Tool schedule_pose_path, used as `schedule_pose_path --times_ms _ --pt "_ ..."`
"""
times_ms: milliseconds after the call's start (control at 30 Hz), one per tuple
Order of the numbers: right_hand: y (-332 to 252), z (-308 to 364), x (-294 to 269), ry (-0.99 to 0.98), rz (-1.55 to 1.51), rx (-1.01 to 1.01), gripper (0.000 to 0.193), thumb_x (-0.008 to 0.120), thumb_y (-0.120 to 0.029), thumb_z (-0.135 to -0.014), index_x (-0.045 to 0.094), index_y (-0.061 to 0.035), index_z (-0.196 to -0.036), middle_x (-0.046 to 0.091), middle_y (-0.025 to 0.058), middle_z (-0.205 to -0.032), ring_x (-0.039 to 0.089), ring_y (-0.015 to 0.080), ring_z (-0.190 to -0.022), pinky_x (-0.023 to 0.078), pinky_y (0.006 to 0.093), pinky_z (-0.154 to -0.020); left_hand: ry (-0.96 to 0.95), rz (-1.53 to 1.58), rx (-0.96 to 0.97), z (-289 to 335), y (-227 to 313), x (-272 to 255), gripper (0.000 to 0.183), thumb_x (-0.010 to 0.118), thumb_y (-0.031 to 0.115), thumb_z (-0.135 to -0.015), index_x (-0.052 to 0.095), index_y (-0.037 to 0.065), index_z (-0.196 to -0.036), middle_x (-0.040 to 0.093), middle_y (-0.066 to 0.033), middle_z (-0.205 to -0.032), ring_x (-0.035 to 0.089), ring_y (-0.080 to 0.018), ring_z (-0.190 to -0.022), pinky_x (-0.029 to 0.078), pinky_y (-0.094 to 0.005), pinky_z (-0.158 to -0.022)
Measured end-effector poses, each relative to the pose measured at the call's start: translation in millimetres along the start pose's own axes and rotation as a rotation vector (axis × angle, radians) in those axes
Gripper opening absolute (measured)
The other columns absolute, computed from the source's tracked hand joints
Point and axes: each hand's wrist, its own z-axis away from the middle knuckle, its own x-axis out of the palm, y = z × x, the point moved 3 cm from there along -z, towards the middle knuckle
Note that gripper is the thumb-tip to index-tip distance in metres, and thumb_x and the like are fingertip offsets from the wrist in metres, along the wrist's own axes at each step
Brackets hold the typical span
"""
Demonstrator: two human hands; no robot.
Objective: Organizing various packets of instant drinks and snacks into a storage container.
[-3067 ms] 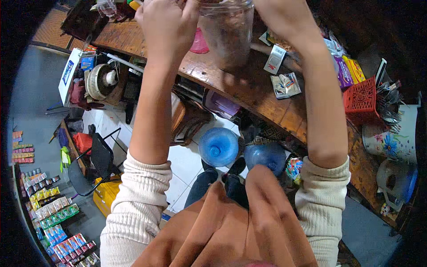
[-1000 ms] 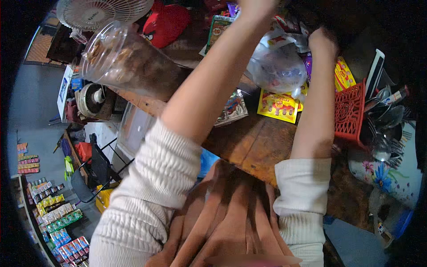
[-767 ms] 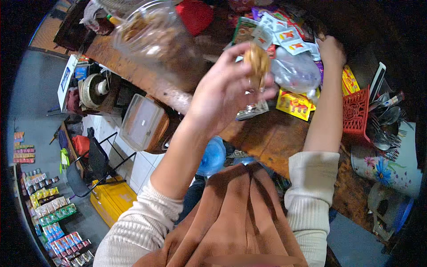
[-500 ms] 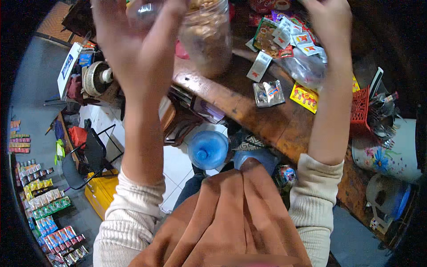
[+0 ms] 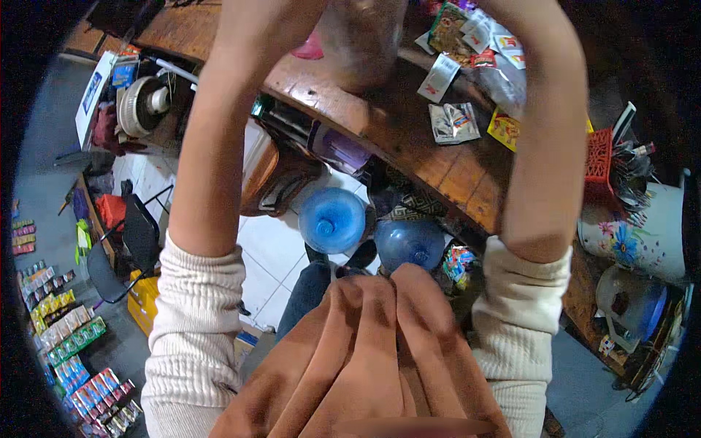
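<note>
Both forearms reach up over a wooden table, their cream sleeves pushed up. My left hand (image 5: 272,20) is at the top edge, blurred, its fingers cut off by the picture. Just right of it stands a clear plastic jar (image 5: 359,47), its upper part out of view; whether I touch it cannot be seen. My right hand (image 5: 515,10) also runs out at the top edge, above a heap of small packets, with its fingers hidden. Below it lie a white sachet (image 5: 439,77), a silver packet (image 5: 453,123) and a yellow packet (image 5: 503,130).
The wooden table (image 5: 409,157) slants across the front. Right of my right forearm are a red basket (image 5: 599,157) of cutlery and a flowered white container (image 5: 650,233). Blue water bottles (image 5: 332,220) stand below, a fan (image 5: 142,106) and hanging sachets (image 5: 77,336) at left.
Both hands have gone farther up, so their fingers have left the picture. The view has shifted, and the jar and packets now sit higher and slightly to the right.
</note>
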Motion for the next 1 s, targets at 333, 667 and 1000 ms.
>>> schedule_pose_path --times_ms 333,667,1000 --pt "89.2 51.0 40.5 0.179 -0.266 0.34 0.036 0.063 -0.028 -0.077 0.058 -0.0059 -0.105 0.065 0.0137 -0.088 0.063 0.0227 -0.076 0.046 0.034 -0.068 -0.09 0.026 -0.041 4.0 -6.3 24.5 0.033 0.048 0.035 -0.085 0.064 0.01 -0.098 0.053 -0.0113 -0.086 0.045 -0.0287 -0.084 0.037 -0.0371 -0.078" --pt "121.4 131.1 77.4 -0.411 0.43 0.232 0.04 0.063 -0.006 -0.064 0.057 -0.0092 -0.103 0.06 0.0139 -0.094 0.059 0.0314 -0.084 0.048 0.0381 -0.076 0.363 0.732 0.029 42.5 -19.6 61.6 0.086 0.076 0.023 -0.065 0.027 0.01 -0.133 0.033 -0.0165 -0.132 0.034 -0.031 -0.123 0.035 -0.04 -0.097" --pt "139.5 152.7 14.8 0.39 -0.254 0.978 0.051 0.074 -0.01 -0.067 0.048 0.0035 -0.109 0.057 0.0134 -0.101 0.057 0.0173 -0.089 0.047 0.0273 -0.075 0.324 0.636 -0.081 48.3 -18.8 52.8 0.065 0.073 0.008 -0.055 0.041 0.012 -0.112 0.035 -0.0144 -0.126 0.037 -0.0362 -0.117 0.036 -0.044 -0.093"
